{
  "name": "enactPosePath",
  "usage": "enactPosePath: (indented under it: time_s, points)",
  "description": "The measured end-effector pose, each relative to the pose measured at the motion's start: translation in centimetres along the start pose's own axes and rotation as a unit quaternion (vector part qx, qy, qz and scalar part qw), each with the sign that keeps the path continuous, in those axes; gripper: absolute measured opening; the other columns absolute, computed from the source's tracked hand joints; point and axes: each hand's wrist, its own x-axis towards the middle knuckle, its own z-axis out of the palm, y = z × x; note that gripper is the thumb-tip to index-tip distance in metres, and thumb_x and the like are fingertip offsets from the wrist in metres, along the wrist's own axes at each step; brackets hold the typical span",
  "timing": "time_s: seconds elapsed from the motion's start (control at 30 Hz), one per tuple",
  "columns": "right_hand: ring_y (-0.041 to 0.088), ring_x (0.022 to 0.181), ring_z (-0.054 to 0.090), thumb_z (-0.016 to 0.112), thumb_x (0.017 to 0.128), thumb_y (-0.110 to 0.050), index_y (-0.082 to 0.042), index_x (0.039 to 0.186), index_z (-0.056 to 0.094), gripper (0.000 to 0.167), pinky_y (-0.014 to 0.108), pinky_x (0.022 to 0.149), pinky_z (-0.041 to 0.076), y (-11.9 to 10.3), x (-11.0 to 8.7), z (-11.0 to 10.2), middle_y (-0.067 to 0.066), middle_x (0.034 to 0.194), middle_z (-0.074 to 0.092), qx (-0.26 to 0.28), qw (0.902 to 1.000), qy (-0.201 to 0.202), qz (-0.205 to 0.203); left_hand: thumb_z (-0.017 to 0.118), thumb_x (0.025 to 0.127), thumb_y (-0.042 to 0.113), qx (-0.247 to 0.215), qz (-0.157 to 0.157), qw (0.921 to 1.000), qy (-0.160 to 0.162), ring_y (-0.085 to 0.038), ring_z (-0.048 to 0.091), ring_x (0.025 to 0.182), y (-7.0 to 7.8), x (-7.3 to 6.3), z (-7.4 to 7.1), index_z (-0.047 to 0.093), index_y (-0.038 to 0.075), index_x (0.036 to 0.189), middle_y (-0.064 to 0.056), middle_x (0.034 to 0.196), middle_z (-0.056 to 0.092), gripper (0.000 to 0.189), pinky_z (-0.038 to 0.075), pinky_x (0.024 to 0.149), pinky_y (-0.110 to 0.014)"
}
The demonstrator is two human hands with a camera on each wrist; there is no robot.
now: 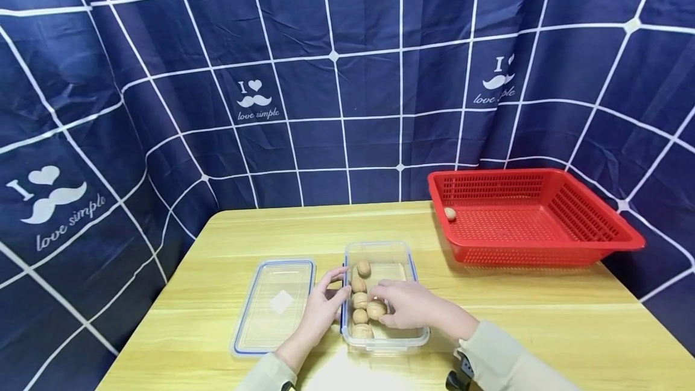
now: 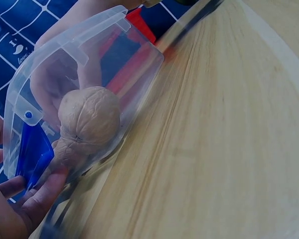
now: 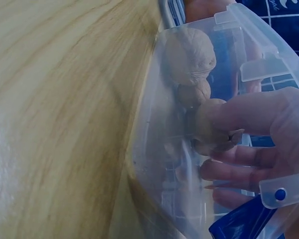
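Observation:
A clear plastic food container [image 1: 387, 343] with blue latches stands lidless on the table. Several walnuts [image 1: 359, 300] form a row along its left wall. Reaching inside, my right hand [image 1: 407, 303] pinches a walnut [image 1: 377, 309] between thumb and fingers, low beside that row. In the right wrist view, the thumb [image 3: 249, 112] lies on this walnut and the other fingers curve below. My left hand [image 1: 321, 305] rests at the container's left side, fingers loosely bent. The left wrist view has its fingertips against the blue latch [image 2: 34, 154].
The container's clear lid [image 1: 255, 309], edged in blue, lies flat left of it. At the back right stands a red plastic basket [image 1: 543, 255] with one walnut [image 1: 450, 214] by its left wall. A blue checked curtain [image 1: 369, 89] hangs behind the wooden table [image 1: 184, 324].

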Motion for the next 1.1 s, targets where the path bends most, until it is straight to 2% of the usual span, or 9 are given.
enactPosePath:
  time_s: [0.27, 0.7, 0.8, 0.93, 1.1]
  points:
    - [0.004, 0.065, 0.05, 0.071, 0.077, -0.02, -0.017, 0.11, 0.062, 0.034, 0.018, 0.053, 0.041, 0.2, -0.4, -0.2, -0.012, 0.084, 0.049, 0.044, 0.9989, 0.019, 0.006, 0.058, 0.091, 0.009, 0.001, -0.003, 1.0, -0.003, -0.031, 0.057, 0.097, -0.1, 0.0, 0.1, 0.049, 0.004, 0.13, -0.024, 0.129, 0.044, 0.041, 0.054, 0.053, -0.037]
    - [0.008, 0.071, 0.054, 0.07, 0.081, -0.022, -0.015, 0.115, 0.06, 0.037, 0.019, 0.056, 0.042, 0.2, -0.5, -0.4, -0.009, 0.096, 0.052, 0.059, 0.9965, 0.059, 0.008, 0.057, 0.092, 0.011, 0.007, -0.001, 1.0, -0.001, -0.033, 0.056, 0.097, -0.1, -0.1, -0.1, 0.047, 0.003, 0.132, -0.024, 0.129, 0.043, 0.042, 0.053, 0.049, -0.032]
    - [0.011, 0.072, 0.054, 0.071, 0.08, -0.021, -0.015, 0.116, 0.06, 0.038, 0.019, 0.056, 0.042, 0.4, -0.7, -0.4, -0.01, 0.095, 0.051, 0.062, 0.995, 0.078, 0.012, 0.057, 0.092, 0.01, 0.008, 0.001, 1.0, -0.002, -0.031, 0.057, 0.097, -0.1, -0.1, -0.1, 0.047, 0.003, 0.132, -0.025, 0.129, 0.043, 0.042, 0.053, 0.051, -0.034]
    - [0.011, 0.074, 0.053, 0.072, 0.078, -0.018, -0.014, 0.115, 0.06, 0.039, 0.019, 0.057, 0.041, 0.7, -0.8, -0.2, -0.01, 0.095, 0.052, 0.062, 0.9912, 0.117, -0.006, 0.057, 0.092, 0.01, 0.013, 0.001, 0.9999, 0.001, -0.03, 0.057, 0.096, -0.1, -0.1, -0.1, 0.047, 0.003, 0.132, -0.024, 0.129, 0.044, 0.041, 0.053, 0.051, -0.035]
    - [0.007, 0.076, 0.054, 0.072, 0.076, -0.017, -0.014, 0.114, 0.06, 0.04, 0.023, 0.059, 0.047, 1.1, -0.9, 0.0, -0.009, 0.1, 0.054, 0.065, 0.9831, 0.169, -0.024, 0.057, 0.092, 0.011, 0.014, 0.005, 0.9999, 0.001, -0.033, 0.057, 0.095, -0.2, -0.1, 0.0, 0.047, 0.002, 0.132, -0.023, 0.128, 0.044, 0.041, 0.052, 0.049, -0.032]
